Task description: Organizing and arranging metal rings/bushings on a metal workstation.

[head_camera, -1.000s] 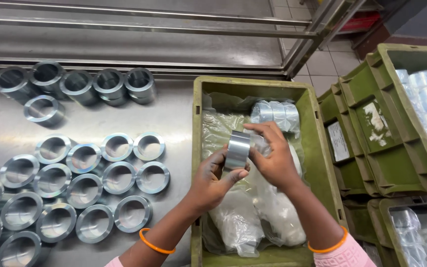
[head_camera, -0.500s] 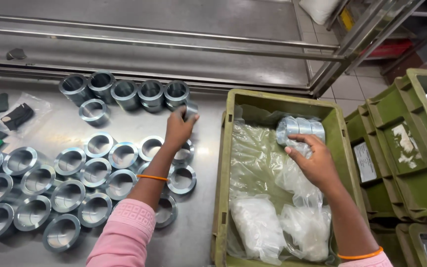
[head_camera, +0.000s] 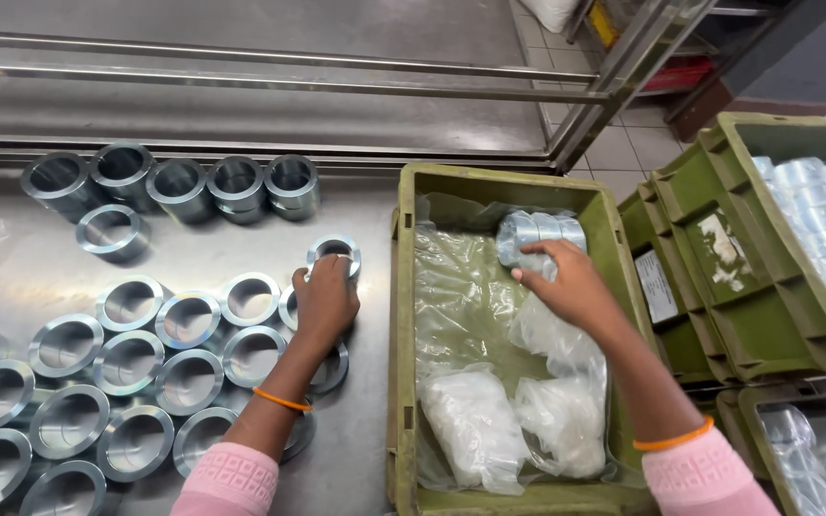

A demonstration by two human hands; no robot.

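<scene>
Head view:
Left hand (head_camera: 325, 301): fingers closed on a metal ring (head_camera: 335, 254) lying flat on the steel bench (head_camera: 375, 239) (beside rows of like rings).
Right hand (head_camera: 571, 282): fingers gripping a bagged stack of rings (head_camera: 532, 234) inside the green crate (head_camera: 403, 315).

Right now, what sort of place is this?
Probably a factory packing or sorting station. Rows of identical metal rings lie on a steel table, and green crates hold more rings in plastic bags. The left hand touches one ring.
</scene>
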